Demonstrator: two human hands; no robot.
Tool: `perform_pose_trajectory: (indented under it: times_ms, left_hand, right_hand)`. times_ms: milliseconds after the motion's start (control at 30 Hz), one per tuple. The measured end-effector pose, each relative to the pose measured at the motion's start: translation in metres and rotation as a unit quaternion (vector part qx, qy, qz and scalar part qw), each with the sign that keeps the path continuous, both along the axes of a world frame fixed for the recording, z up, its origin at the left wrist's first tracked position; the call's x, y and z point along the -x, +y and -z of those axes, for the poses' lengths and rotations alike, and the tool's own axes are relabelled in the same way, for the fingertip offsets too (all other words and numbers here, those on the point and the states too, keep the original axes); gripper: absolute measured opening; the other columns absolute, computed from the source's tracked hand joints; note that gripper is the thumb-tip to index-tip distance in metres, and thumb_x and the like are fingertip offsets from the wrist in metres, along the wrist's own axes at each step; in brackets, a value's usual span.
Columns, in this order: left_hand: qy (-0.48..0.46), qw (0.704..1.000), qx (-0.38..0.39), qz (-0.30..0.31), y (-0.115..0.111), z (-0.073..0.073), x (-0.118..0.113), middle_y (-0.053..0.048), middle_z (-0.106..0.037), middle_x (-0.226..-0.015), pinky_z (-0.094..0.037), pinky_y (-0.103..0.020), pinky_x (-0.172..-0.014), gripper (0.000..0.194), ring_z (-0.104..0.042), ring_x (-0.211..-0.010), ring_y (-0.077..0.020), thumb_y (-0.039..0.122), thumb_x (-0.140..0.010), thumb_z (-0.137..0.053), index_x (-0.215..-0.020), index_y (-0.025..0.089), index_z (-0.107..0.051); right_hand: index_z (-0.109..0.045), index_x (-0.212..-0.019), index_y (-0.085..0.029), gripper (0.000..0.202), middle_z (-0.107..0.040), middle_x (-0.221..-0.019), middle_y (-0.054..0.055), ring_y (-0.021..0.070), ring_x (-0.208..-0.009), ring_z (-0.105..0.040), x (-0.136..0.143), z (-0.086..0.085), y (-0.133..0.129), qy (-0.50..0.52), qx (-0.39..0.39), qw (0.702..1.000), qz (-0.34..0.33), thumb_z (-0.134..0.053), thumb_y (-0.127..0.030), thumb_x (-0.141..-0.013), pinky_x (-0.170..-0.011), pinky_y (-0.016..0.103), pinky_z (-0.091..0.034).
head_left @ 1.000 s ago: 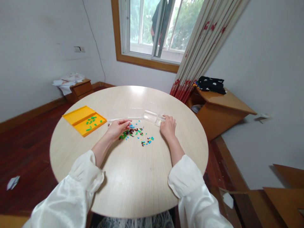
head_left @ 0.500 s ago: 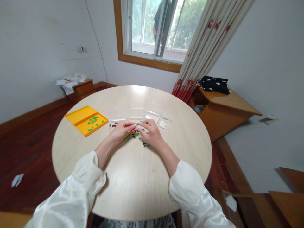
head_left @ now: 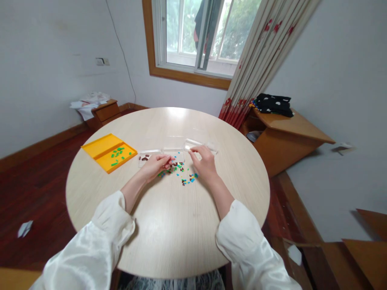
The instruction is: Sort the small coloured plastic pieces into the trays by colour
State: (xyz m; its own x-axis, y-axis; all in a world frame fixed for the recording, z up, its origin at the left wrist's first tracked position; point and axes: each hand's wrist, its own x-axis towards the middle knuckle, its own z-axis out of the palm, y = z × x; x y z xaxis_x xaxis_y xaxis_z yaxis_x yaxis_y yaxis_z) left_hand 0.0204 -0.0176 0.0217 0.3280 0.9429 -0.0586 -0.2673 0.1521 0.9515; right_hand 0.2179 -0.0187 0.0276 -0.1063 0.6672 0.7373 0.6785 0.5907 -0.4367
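Note:
My left hand [head_left: 155, 167] is over the left side of a scatter of tiny coloured pieces [head_left: 188, 181], its fingers curled together. What lies inside them is too small to name. My right hand [head_left: 204, 162] is apart from it, to the right, thumb and fingertips pinched at the near edge of a clear plastic box [head_left: 193, 141]; anything in the pinch cannot be made out. Brown pieces lie in a clear box [head_left: 142, 161] beside my left hand. Blue pieces lie in another clear box [head_left: 180, 154] between the hands. My right hand partly covers the boxes on the right.
An open yellow case [head_left: 102, 147] holding several green pieces lies on the left of the round table [head_left: 169, 225]. Beyond the table are a curtain [head_left: 250, 60], a window and a wooden cabinet [head_left: 290, 131] with folded black cloth [head_left: 275, 104] on top.
My right hand has moved away from my left hand, rightward to the clear boxes, uncovering more of the scattered pieces. The left hand stays nearly in place.

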Motion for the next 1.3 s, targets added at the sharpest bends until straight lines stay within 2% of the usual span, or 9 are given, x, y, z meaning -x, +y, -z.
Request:
perform_pose_trajectory:
  times_ms: [167,367,433,533,633,700,800,967,1300]
  left_hand:
    - [-0.002,0.996,-0.013,-0.089,0.001,-0.003,0.001,0.002,-0.05,-0.055,-0.031,-0.02,-0.049,0.028,-0.039,-0.047,-0.0052,0.036,-0.064,-0.073,-0.068,0.01,-0.064]
    - [-0.002,0.992,-0.029,-0.127,0.002,-0.004,0.001,0.005,-0.045,-0.048,-0.029,-0.02,-0.046,0.03,-0.038,-0.043,-0.0051,0.038,-0.061,-0.074,-0.064,0.011,-0.062]
    - [-0.003,0.991,-0.032,-0.13,0.003,-0.003,0.001,0.005,-0.044,-0.047,-0.028,-0.02,-0.046,0.03,-0.038,-0.043,-0.0054,0.038,-0.061,-0.073,-0.064,0.011,-0.061]
    - [0.004,0.991,-0.032,-0.131,0.003,-0.004,0.002,0.004,-0.045,-0.048,-0.028,-0.021,-0.045,0.029,-0.039,-0.043,-0.0058,0.037,-0.062,-0.072,-0.063,0.011,-0.061]
    - [0.016,0.99,-0.028,-0.137,0.003,-0.004,0.002,0.004,-0.046,-0.05,-0.028,-0.021,-0.045,0.028,-0.039,-0.044,-0.0062,0.037,-0.064,-0.071,-0.064,0.011,-0.061]
    - [0.019,0.989,-0.029,-0.142,0.003,-0.003,0.003,0.003,-0.047,-0.05,-0.029,-0.021,-0.046,0.028,-0.039,-0.044,-0.0063,0.038,-0.064,-0.07,-0.065,0.011,-0.061]
    - [0.016,0.988,-0.037,-0.148,0.005,-0.001,0.004,0.003,-0.047,-0.05,-0.028,-0.021,-0.046,0.031,-0.039,-0.045,-0.0061,0.04,-0.063,-0.071,-0.065,0.011,-0.061]
    - [0.017,0.988,-0.04,-0.147,0.005,0.001,0.004,0.003,-0.047,-0.05,-0.028,-0.02,-0.045,0.034,-0.039,-0.045,-0.0057,0.043,-0.062,-0.072,-0.064,0.011,-0.061]
    - [0.042,0.987,-0.046,-0.151,0.005,0.001,0.005,0.003,-0.045,-0.048,-0.028,-0.021,-0.045,0.029,-0.038,-0.044,-0.0067,0.04,-0.065,-0.068,-0.063,0.012,-0.061]
  right_hand:
    - [-0.065,-0.082,-0.015,0.012,-0.066,-0.084,0.01,0.0221,-0.083,-0.056,-0.046,0.004,0.016,0.024,0.018,0.988,0.153,-0.053,-0.016,-0.079,-0.079,0.036,-0.044]
    - [-0.068,-0.086,-0.012,0.022,-0.065,-0.088,0.012,0.0232,-0.086,-0.057,-0.06,0.015,0.023,0.024,0.063,0.977,0.204,-0.052,-0.011,-0.071,-0.084,0.039,-0.044]
    - [-0.068,-0.087,-0.013,0.022,-0.065,-0.086,0.011,0.0216,-0.082,-0.057,-0.055,0.014,0.022,0.036,0.067,0.982,0.172,-0.053,-0.011,-0.071,-0.082,0.038,-0.045]
    - [-0.068,-0.081,-0.014,0.018,-0.065,-0.078,0.007,0.0166,-0.072,-0.057,-0.041,0.009,0.016,0.037,0.102,0.993,0.044,-0.052,-0.012,-0.073,-0.074,0.032,-0.046]
    - [-0.068,-0.077,-0.015,0.012,-0.065,-0.075,0.003,0.0132,-0.069,-0.057,-0.023,0.005,0.006,-0.005,0.192,0.978,-0.085,-0.056,-0.013,-0.073,-0.069,0.027,-0.046]
    - [-0.068,-0.074,-0.015,0.01,-0.065,-0.074,0.003,0.0117,-0.068,-0.056,-0.012,0.004,0.001,-0.041,0.23,0.963,-0.133,-0.059,-0.012,-0.072,-0.068,0.026,-0.044]
    - [-0.068,-0.072,-0.015,0.006,-0.064,-0.073,0.001,0.0107,-0.068,-0.054,-0.003,0.006,-0.003,-0.078,0.257,0.951,-0.154,-0.064,-0.012,-0.07,-0.067,0.024,-0.043]
    - [-0.068,-0.071,-0.014,0.005,-0.062,-0.07,0.001,0.0108,-0.066,-0.052,-0.002,0.01,-0.001,-0.124,0.275,0.945,-0.127,-0.07,-0.014,-0.067,-0.064,0.023,-0.04]
    - [-0.066,-0.068,-0.013,0.008,-0.061,-0.065,0.001,0.0094,-0.06,-0.052,-0.001,0.01,-0.002,-0.122,0.303,0.938,-0.12,-0.06,-0.011,-0.073,-0.058,0.021,-0.038]
